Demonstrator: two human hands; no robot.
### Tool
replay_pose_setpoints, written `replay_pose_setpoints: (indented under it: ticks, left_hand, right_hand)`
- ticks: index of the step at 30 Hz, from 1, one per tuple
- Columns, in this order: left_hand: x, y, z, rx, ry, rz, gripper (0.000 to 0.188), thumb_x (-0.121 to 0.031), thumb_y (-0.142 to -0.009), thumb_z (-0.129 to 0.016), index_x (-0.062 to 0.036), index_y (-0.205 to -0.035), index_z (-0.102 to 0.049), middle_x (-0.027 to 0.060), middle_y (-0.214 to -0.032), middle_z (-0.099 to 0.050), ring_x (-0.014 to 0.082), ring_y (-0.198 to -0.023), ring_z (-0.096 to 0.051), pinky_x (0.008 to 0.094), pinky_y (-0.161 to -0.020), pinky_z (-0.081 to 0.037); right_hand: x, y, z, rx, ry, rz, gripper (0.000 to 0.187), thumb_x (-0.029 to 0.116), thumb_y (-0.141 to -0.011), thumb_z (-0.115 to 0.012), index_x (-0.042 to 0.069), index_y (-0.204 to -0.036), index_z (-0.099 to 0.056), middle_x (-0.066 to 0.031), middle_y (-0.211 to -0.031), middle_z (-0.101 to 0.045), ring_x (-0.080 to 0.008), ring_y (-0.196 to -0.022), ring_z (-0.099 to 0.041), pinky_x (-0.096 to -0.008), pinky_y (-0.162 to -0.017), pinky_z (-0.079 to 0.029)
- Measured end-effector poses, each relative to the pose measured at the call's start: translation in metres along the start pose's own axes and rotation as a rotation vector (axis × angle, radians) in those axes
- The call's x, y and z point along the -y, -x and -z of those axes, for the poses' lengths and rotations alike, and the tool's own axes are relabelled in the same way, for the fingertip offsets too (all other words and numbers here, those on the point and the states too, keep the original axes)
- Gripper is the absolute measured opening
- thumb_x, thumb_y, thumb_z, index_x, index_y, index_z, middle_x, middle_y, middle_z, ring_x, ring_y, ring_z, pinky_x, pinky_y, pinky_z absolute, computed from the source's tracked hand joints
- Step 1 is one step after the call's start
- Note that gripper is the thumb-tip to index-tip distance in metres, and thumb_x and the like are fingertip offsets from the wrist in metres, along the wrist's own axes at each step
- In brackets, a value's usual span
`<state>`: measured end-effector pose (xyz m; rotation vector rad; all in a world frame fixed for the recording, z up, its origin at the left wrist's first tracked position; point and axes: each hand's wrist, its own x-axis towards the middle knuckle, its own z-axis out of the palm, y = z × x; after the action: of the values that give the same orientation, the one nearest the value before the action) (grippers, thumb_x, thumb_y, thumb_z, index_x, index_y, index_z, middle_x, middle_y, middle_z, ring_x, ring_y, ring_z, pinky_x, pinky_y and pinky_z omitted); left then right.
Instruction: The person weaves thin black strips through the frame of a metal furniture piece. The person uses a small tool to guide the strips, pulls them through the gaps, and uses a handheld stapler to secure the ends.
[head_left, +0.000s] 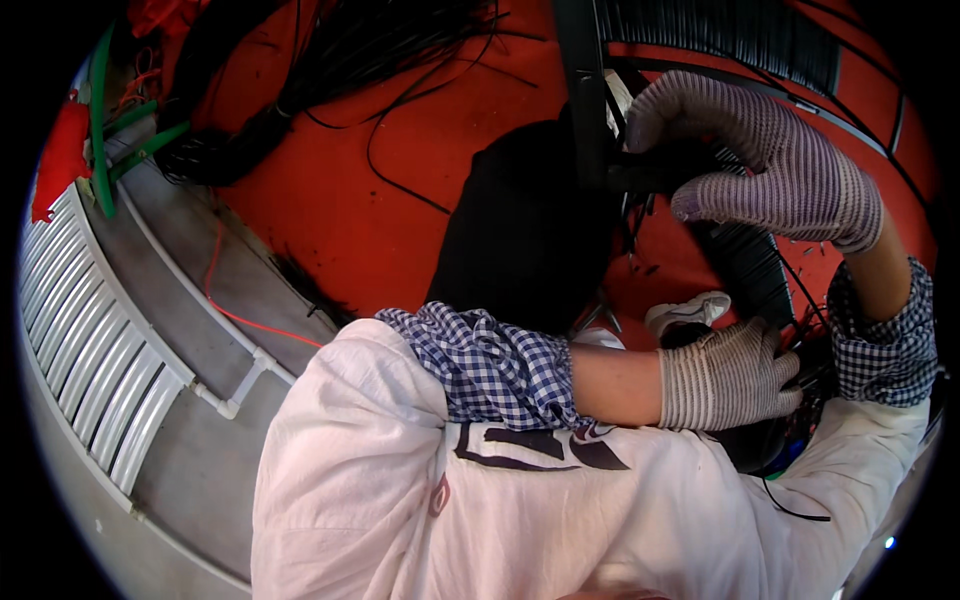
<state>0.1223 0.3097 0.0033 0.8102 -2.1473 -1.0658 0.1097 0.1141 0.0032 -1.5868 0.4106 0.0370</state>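
My left hand (725, 378), in a striped grey-white glove, reaches across my body to the right. Its fingers curl in beside dark strips; what they hold, if anything, I cannot make out. Higher up, my right hand (770, 165), in a purple-grey striped glove, is bent in a C shape with thumb and fingers wide apart. Between them runs a bar of a black metal frame (582, 95); whether the glove touches it I cannot tell. Rows of black strips (740, 262) lie beneath the right hand.
A bundle of thin black strips (300, 85) spreads over the red floor covering (400, 200) at the far left. More black strips (725, 35) hang in a row at the back right. A white slatted rack (90, 340) and green strips (102, 130) stand at left. A white shoe (690, 312) is near my left hand.
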Motion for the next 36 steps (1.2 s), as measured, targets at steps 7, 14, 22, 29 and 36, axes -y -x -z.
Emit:
replay_pose_setpoints:
  ticks: [7, 14, 22, 29, 36]
  left_hand:
    - [-0.003, -0.001, 0.005, 0.000, 0.001, 0.010, 0.031, -0.017, -0.092, -0.058, -0.0136, -0.121, -0.067, 0.0124, -0.108, -0.066, 0.0336, -0.091, -0.068, 0.0470, -0.080, -0.053]
    - [-0.002, -0.003, 0.006, 0.021, 0.025, 0.013, 0.031, -0.017, -0.093, -0.058, -0.0141, -0.122, -0.067, 0.0126, -0.109, -0.066, 0.0336, -0.092, -0.068, 0.0469, -0.080, -0.053]
    - [-0.001, -0.005, 0.006, 0.046, 0.000, -0.002, 0.030, -0.021, -0.093, -0.055, -0.0149, -0.121, -0.064, 0.0164, -0.109, -0.063, 0.0352, -0.095, -0.069, 0.0480, -0.075, -0.058]
    - [0.003, -0.008, 0.008, 0.077, 0.000, 0.013, 0.032, -0.024, -0.095, -0.053, -0.0171, -0.125, -0.063, 0.0178, -0.113, -0.063, 0.0370, -0.100, -0.068, 0.0514, -0.082, -0.057]
    - [0.017, -0.026, 0.004, 0.173, -0.037, 0.071, 0.030, -0.024, -0.098, -0.053, -0.0163, -0.124, -0.066, 0.0182, -0.123, -0.063, 0.0384, -0.113, -0.065, 0.0514, -0.096, -0.052]
  right_hand:
    - [0.005, -0.001, 0.004, -0.011, 0.018, 0.002, 0.040, 0.017, -0.083, -0.082, 0.004, -0.117, -0.066, -0.0074, -0.115, -0.069, -0.0230, -0.114, -0.066, -0.0415, -0.106, -0.052]
    - [0.005, 0.003, 0.001, -0.048, 0.053, -0.003, 0.042, 0.016, -0.085, -0.081, 0.003, -0.122, -0.066, -0.0087, -0.117, -0.069, -0.0230, -0.112, -0.067, -0.0416, -0.106, -0.052]
    - [0.002, 0.000, 0.005, -0.006, 0.142, 0.098, 0.038, 0.020, -0.085, -0.082, 0.003, -0.117, -0.069, -0.0089, -0.115, -0.069, -0.0249, -0.114, -0.066, -0.0422, -0.107, -0.051]
    - [0.006, -0.004, 0.003, -0.065, 0.158, 0.116, 0.036, 0.016, -0.088, -0.079, 0.003, -0.120, -0.067, -0.0085, -0.118, -0.068, -0.0241, -0.113, -0.066, -0.0407, -0.106, -0.052]
    - [0.018, -0.019, 0.023, -0.233, 0.116, 0.084, 0.033, 0.003, -0.096, -0.067, 0.001, -0.126, -0.054, -0.0116, -0.114, -0.064, -0.0210, -0.107, -0.063, -0.0361, -0.102, -0.051]
